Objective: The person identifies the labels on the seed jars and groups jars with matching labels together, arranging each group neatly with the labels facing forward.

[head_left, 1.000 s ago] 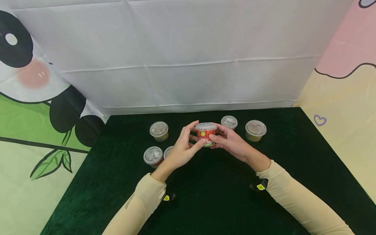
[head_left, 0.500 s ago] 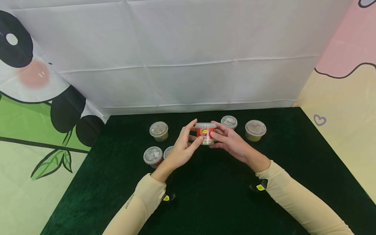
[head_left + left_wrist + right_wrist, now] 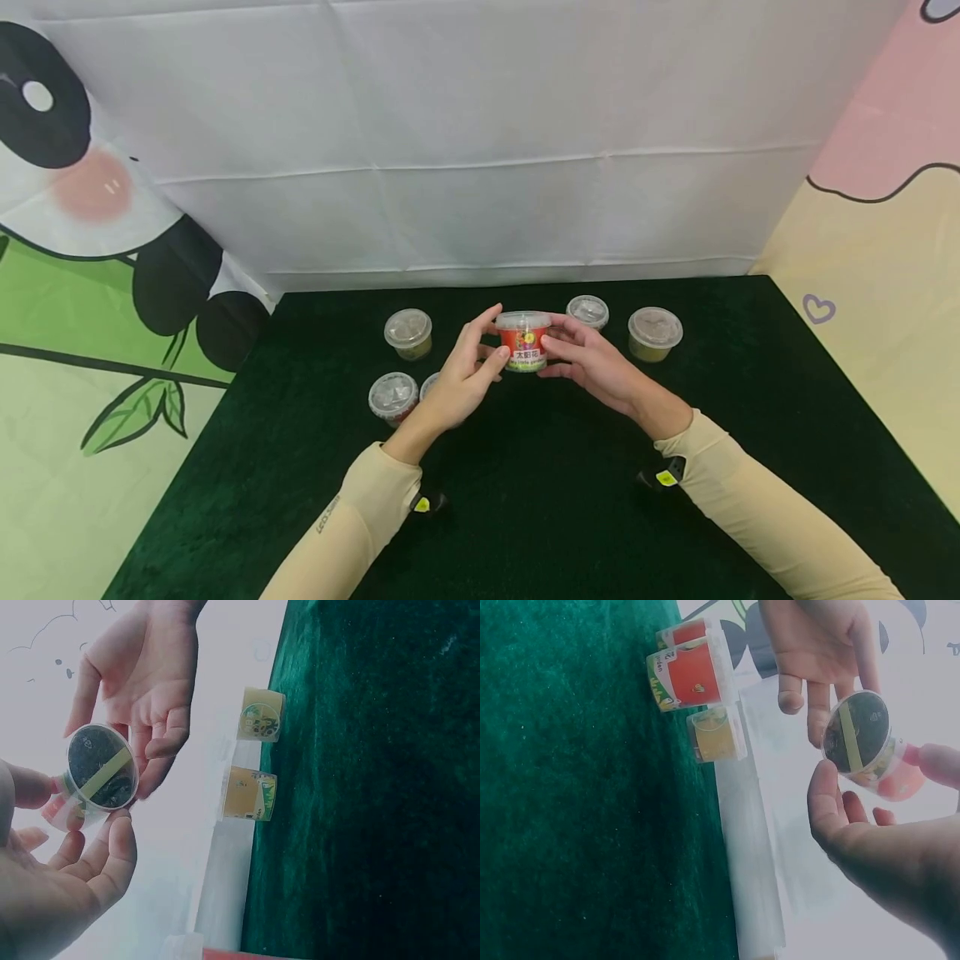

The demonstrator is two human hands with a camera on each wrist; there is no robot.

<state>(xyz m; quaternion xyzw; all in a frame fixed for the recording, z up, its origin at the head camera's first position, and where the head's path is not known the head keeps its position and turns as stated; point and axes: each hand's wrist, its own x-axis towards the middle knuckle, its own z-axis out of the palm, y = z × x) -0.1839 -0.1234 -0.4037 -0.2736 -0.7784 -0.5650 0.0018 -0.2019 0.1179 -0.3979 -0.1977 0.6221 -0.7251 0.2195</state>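
A small round plastic cup (image 3: 523,343) with a clear lid and a red flower label is held up over the table between both hands. My left hand (image 3: 461,379) grips its left side, thumb at the label's edge. From the other side my right hand (image 3: 596,367) holds it, thumb on the front and fingers behind. In the left wrist view the cup's clear base (image 3: 103,766) shows dark contents and a pale yellow strip. The right wrist view shows the same base (image 3: 856,732), with the right fingertips (image 3: 823,776) at its rim.
On the dark green cloth (image 3: 540,500), lidded cups stand at back left (image 3: 408,335), front left (image 3: 393,398), back right (image 3: 587,312) and right (image 3: 655,335). Another cup (image 3: 429,386) is partly hidden by the left hand. A white cloth (image 3: 480,150) hangs behind.
The cup has turned between the fingers, so its label and printed characters now face the head camera. My left thumb has shifted left off the label's middle; both arms stay nearly in place.
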